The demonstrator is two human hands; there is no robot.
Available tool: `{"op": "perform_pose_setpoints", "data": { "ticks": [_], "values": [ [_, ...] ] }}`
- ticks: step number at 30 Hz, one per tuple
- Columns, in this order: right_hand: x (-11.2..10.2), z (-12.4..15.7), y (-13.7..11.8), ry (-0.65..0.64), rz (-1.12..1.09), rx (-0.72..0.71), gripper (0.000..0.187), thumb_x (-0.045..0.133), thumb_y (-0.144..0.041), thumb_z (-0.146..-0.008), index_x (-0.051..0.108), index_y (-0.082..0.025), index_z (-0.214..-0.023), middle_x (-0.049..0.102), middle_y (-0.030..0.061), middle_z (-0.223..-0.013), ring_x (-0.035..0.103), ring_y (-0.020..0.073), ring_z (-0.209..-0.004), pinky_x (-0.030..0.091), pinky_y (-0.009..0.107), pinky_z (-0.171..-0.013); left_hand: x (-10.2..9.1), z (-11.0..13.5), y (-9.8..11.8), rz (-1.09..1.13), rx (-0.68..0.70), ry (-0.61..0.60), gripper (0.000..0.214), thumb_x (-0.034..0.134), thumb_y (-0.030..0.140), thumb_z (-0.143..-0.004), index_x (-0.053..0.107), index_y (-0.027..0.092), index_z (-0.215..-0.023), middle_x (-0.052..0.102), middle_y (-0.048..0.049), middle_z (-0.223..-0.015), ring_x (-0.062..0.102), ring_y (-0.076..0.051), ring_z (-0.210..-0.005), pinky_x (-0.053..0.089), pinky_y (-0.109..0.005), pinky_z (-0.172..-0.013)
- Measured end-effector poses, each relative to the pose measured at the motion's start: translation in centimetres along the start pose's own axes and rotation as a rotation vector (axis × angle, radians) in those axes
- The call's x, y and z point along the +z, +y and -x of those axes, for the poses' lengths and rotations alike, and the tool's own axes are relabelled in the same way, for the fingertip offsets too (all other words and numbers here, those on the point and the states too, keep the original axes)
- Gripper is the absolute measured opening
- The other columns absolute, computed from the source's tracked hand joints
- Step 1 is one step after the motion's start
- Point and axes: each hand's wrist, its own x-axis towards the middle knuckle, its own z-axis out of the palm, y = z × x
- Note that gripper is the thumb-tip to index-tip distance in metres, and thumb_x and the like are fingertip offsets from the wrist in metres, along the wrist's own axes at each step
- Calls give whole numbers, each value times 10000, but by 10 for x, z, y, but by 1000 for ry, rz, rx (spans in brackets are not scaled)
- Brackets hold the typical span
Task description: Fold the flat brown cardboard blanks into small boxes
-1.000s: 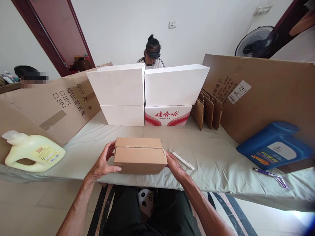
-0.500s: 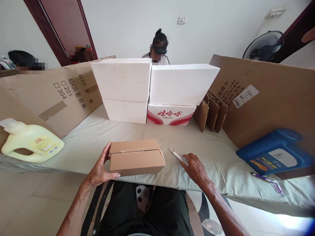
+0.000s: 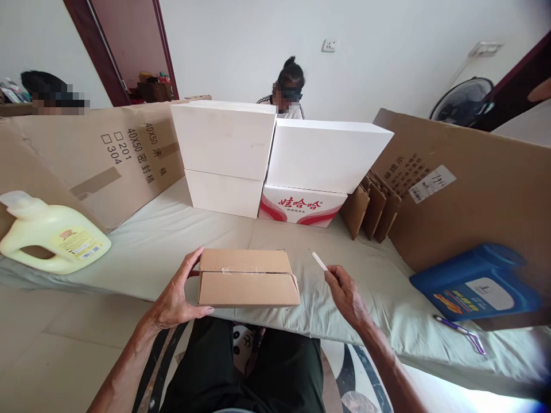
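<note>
My left hand [image 3: 178,298] grips the left end of a small brown cardboard box [image 3: 249,287], its thumb along the front lower edge and its fingers at the back corner. A seam with bits of clear tape runs along the top of this box, which rests near the front edge of the covered table. To the right of it, my right hand [image 3: 346,295] is closed around a slim white stick-like tool [image 3: 319,261] with a thin dark tip. That tip points up and left, apart from the box. The exact kind of tool is too small to tell.
White boxes [image 3: 228,143] are stacked at the back, beside a red-and-white printed carton [image 3: 301,205]. Folded cardboard pieces [image 3: 372,209] stand to their right. A yellow jug [image 3: 55,235] is at left, a blue jug [image 3: 473,284] and a purple-handled tool [image 3: 460,332] at right. A person [image 3: 289,86] sits opposite.
My right hand has turned and drawn slightly right, with the white tool now held more clearly in its fingers. The left hand keeps its hold on the box. The whole view has shifted slightly.
</note>
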Motion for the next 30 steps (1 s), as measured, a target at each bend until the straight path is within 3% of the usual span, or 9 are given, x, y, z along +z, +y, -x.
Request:
{"op": "perform_pose_setpoints", "data": {
  "ticks": [5,10,19,30],
  "values": [
    [-46,-1,-87,-165,-249,-269,417,504,-553,-1119,722,-216,-1009,648,6,-784,567,161,-696,441,282,-663,2,-1,13,-41,45,-8,1246,897,258,-732,189,395,-1749,360,-106,-1754,443,-397,-1570,469,-552,-1264],
    [-55,-1,-138,-338,-211,-500,387,483,-470,-1162,748,-215,-1043,696,40,-868,611,170,-772,441,300,-712,4,-1,24,-70,77,-26,1261,905,227,-731,177,417,-1742,350,-105,-1751,409,-402,-1595,485,-562,-1253],
    [-51,-8,-169,-420,-147,-631,378,475,-422,-1175,707,-213,-963,667,29,-868,579,157,-751,399,302,-710,6,2,39,-120,104,-34,1282,924,230,-731,160,395,-1747,327,-132,-1763,444,-417,-1576,508,-544,-1242],
    [-52,-13,-180,-393,14,-712,412,428,-406,-1186,726,-196,-994,665,44,-858,569,160,-705,372,306,-668,8,1,41,-133,118,-39,1306,944,228,-717,163,395,-1751,332,-124,-1764,405,-414,-1605,486,-552,-1271]
  ]
}}
